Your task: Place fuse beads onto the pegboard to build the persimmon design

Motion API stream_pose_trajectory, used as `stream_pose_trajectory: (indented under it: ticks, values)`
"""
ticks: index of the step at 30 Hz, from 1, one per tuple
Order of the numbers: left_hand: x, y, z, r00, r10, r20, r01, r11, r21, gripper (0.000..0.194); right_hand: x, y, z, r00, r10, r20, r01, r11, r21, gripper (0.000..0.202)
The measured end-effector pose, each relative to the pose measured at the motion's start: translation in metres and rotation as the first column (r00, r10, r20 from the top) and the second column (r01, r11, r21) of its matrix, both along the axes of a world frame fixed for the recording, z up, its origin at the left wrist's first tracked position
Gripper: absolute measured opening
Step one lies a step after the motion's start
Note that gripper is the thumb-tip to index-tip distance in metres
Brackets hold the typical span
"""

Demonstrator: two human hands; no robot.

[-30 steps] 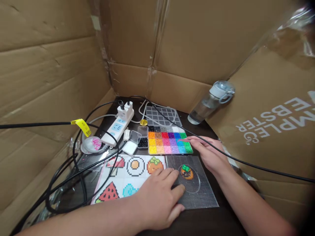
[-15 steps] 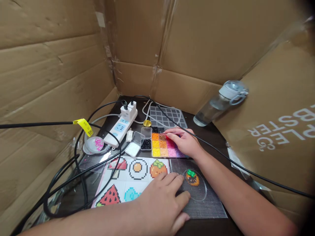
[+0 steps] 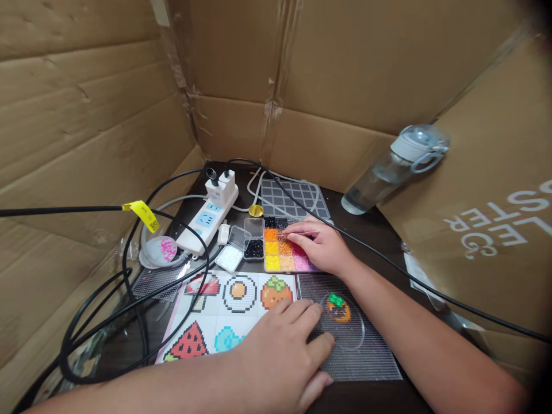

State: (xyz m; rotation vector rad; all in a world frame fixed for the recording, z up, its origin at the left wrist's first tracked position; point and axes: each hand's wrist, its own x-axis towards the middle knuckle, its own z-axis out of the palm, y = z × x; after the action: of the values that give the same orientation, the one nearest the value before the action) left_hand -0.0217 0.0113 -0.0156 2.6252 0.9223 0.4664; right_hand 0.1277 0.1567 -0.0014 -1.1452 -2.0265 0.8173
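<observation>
My right hand point(image 3: 321, 244) is closed on thin pinkish tweezers point(image 3: 297, 233). Their tips reach over the orange and brown cells of the bead box point(image 3: 271, 248), whose right part my hand covers. My left hand point(image 3: 293, 345) lies with fingers stretched out, across the edge between the pattern sheet point(image 3: 239, 270) and the clear pegboard point(image 3: 366, 359). On that board sits a small bead persimmon point(image 3: 338, 309) with green leaves, an orange rim and dark beads inside. A larger persimmon picture point(image 3: 276, 292) is printed on the sheet, just beyond my left fingers.
Small boxes of black beads point(image 3: 253, 248) and white beads point(image 3: 229, 259) stand left of the bead box. Black cables point(image 3: 129, 322) loop by the power strip point(image 3: 207, 221) at left. A water bottle point(image 3: 379, 172) leans at right, near cardboard walls point(image 3: 336, 69).
My right hand and the tweezers have shifted slightly left over the bead box, toward the orange and brown cells. My left hand stays put. The camera view has shifted a little.
</observation>
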Motion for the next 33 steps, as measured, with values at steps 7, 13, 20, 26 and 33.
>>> stream_pose_trajectory:
  ticks: [7,13,20,26,33]
  values:
    - [-0.0010,-0.0004,-0.0007,1.000,-0.011,-0.006,0.011,1.000,0.006,0.037,-0.0010,0.0002,0.0000,0.999,-0.030,0.021,0.030,1.000,0.007,0.016]
    - [-0.0007,-0.0013,-0.0003,1.000,-0.009,-0.008,0.009,1.000,0.005,0.037,-0.0007,0.0007,-0.0007,0.998,-0.061,0.013,0.061,0.998,-0.019,0.017]
    - [-0.0010,-0.0005,0.0007,1.000,-0.007,-0.004,0.007,1.000,-0.004,0.037,-0.0014,0.0006,0.0006,0.996,-0.090,0.001,0.090,0.995,-0.039,0.016]
    - [-0.0012,-0.0004,0.0001,1.000,-0.014,-0.003,0.014,1.000,-0.007,0.036,-0.0033,0.0022,-0.0015,0.996,-0.093,-0.004,0.093,0.994,-0.054,0.017]
    - [-0.0016,-0.0002,0.0004,1.000,-0.012,0.001,0.013,1.000,-0.017,0.036,-0.0033,0.0027,-0.0030,0.994,-0.109,0.020,0.110,0.992,-0.054,0.017]
